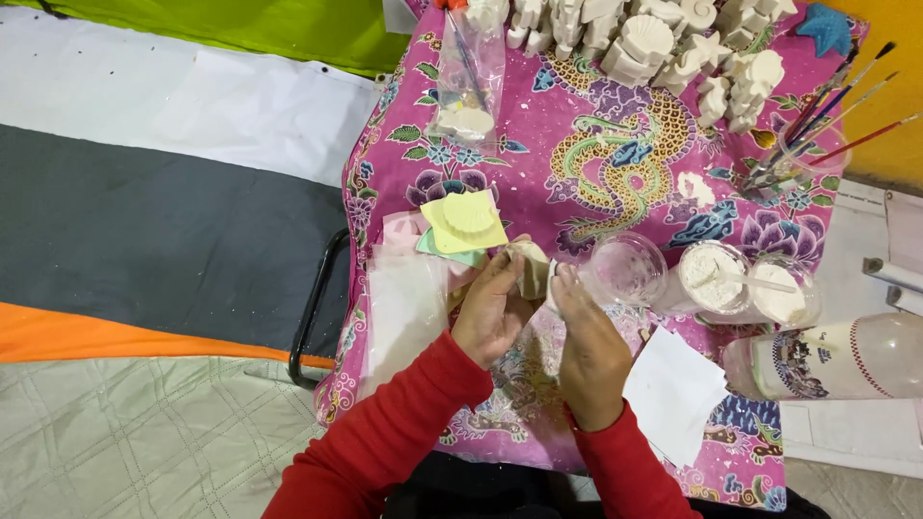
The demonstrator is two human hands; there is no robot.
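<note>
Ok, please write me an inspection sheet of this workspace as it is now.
Surface: small table with pink patterned cloth, dusted white.
Job's things: small pale mould held between both hands.
Clutter: white plaster shell casts at the far edge; yellow mould with shell; clear empty cup; two cups of white powder; brushes in a cup; white paper squares; plastic bottle lying down.
Hands: left hand and right hand both grip the mould.
Cables: nothing seen.
Surroundings: grey, white, orange and green mats; yellow wall.
</note>
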